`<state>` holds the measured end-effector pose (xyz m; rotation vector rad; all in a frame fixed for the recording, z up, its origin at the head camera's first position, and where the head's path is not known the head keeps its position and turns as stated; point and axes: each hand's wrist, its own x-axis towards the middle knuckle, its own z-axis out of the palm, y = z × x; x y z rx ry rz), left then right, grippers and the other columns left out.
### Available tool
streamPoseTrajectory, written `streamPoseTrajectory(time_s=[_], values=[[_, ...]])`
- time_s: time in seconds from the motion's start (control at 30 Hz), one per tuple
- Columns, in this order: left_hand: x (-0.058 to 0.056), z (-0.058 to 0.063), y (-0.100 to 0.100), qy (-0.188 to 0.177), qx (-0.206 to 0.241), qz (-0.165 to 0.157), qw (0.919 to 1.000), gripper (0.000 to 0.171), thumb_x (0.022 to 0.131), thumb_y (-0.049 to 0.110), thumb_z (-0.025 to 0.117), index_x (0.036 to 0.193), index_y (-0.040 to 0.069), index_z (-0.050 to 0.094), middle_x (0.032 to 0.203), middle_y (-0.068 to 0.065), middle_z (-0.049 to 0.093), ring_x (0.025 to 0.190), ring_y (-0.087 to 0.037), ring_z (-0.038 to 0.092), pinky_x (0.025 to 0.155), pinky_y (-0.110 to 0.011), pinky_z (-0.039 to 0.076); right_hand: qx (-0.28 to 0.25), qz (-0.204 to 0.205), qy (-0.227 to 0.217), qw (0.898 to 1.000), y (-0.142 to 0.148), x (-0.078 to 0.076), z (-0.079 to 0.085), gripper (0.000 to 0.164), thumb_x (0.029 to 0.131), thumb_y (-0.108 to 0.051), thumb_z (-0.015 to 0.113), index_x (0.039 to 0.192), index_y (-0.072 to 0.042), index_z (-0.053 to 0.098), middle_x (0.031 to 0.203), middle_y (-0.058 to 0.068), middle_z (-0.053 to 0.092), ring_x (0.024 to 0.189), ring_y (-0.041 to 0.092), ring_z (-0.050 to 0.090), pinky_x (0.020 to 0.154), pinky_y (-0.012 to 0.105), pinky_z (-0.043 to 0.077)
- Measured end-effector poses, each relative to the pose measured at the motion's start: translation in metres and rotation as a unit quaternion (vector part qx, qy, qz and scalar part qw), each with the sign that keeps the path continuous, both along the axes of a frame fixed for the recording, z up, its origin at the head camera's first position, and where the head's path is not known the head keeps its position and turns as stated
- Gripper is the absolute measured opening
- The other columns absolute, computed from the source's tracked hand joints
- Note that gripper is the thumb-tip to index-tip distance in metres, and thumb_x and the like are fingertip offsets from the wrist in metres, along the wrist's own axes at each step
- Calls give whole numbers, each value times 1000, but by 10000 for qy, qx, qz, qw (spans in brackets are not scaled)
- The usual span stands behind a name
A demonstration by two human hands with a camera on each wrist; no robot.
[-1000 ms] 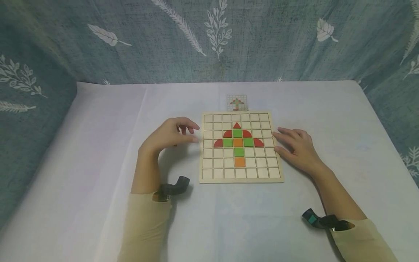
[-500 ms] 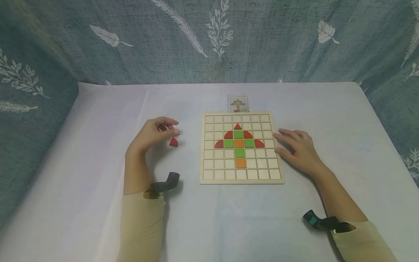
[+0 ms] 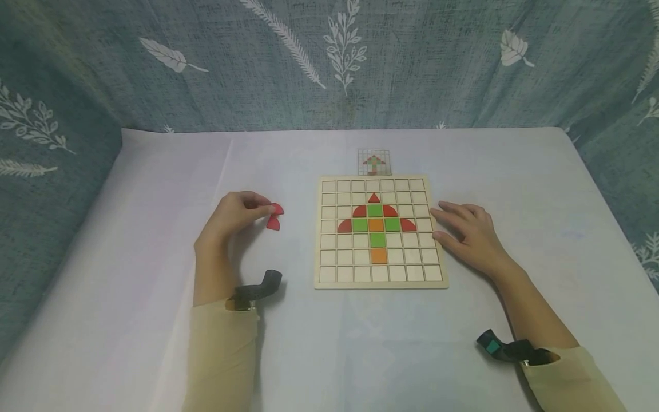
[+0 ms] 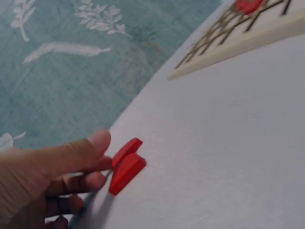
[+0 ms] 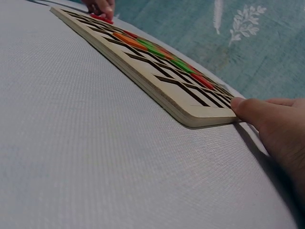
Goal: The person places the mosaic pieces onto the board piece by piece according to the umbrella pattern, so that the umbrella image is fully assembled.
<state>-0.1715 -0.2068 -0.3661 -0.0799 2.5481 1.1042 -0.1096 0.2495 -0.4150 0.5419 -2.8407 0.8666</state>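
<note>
In the head view, my left hand (image 3: 234,214) is low over the table, left of the wooden grid board (image 3: 329,280). Its thumb and forefinger meet the edge of a red quarter-circle tile (image 3: 278,208) and seem to pinch it. A second red tile (image 3: 273,223) lies against the first, on its near side. Both red tiles show beyond the fingertips in the left wrist view, the nearer one (image 4: 126,174) uncovered. My right hand (image 3: 468,232) rests at the board's right edge with fingers extended, its thumb (image 5: 243,107) touching the rim.
Green, orange and red tiles form an arrow-like figure on the board, topped by a red triangle (image 3: 374,198). Behind the board lies a small pattern card (image 3: 374,162) with a similar figure. A white cloth (image 3: 154,229) covers the table; a leaf-print curtain (image 3: 288,68) hangs behind.
My left hand has moved left, away from the board, then closed in at the red tiles, which were mostly covered before and show clearly now. The right hand stays at the board's edge.
</note>
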Motion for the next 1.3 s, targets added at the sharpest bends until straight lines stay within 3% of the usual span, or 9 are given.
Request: streamPoseTrajectory(time_s=[0.13,0.23,0.37,0.6,0.7,0.9,1.1,1.3], values=[[-4,-5,9,72,167,-283,9994,46,76,42,76,111,13,66,83,-5,72,96,-16,58,90,-33,37,18,-18,-16,10000,0,0,0,46,89,-31,62,129,-10,56,138,18,47,124,43,34,100,62,18],[-6,-8,17,398,-169,-615,9972,48,74,34,79,114,12,65,90,-5,66,90,-20,56,82,-33,39,31,-32,-40,10000,0,0,0,46,89,-31,62,130,-10,56,138,18,46,124,43,33,100,62,18],[-7,-11,20,730,-464,-769,9933,44,75,26,79,114,11,65,99,-8,58,92,-22,48,79,-35,39,22,-18,-63,10000,0,0,1,46,89,-31,62,130,-10,56,139,18,46,124,43,33,100,62,18],[-6,-9,16,619,-234,-886,9939,41,76,20,77,112,7,64,107,-10,57,98,-24,47,88,-37,38,11,-21,-34,10000,0,0,2,46,89,-31,62,129,-10,56,138,18,46,124,43,33,99,62,19],[-6,-9,15,495,-152,-909,9945,33,79,16,73,109,6,64,105,-9,59,92,-22,56,90,-36,38,18,-9,-32,10000,0,0,2,46,89,-31,62,129,-10,56,138,18,46,124,43,33,99,62,19],[-9,-11,17,486,-220,-884,9947,31,81,18,73,107,4,63,92,-10,64,70,-16,64,82,-32,43,2,-3,3,10000,0,0,2,46,89,-30,62,129,-9,56,138,19,46,124,44,33,99,62,19],[-10,-11,21,569,-320,-909,9937,32,80,19,75,107,4,64,88,-10,66,66,-14,63,74,-29,46,5,-19,-27,10000,1,0,0,46,89,-31,62,129,-9,56,138,19,47,124,44,33,100,62,18],[-8,-11,30,520,32,-976,9939,36,78,24,78,106,6,65,93,-9,66,69,-17,59,66,-27,49,-8,7,-25,10000,1,0,0,46,89,-31,62,129,-10,56,138,18,46,124,44,33,100,62,18]])
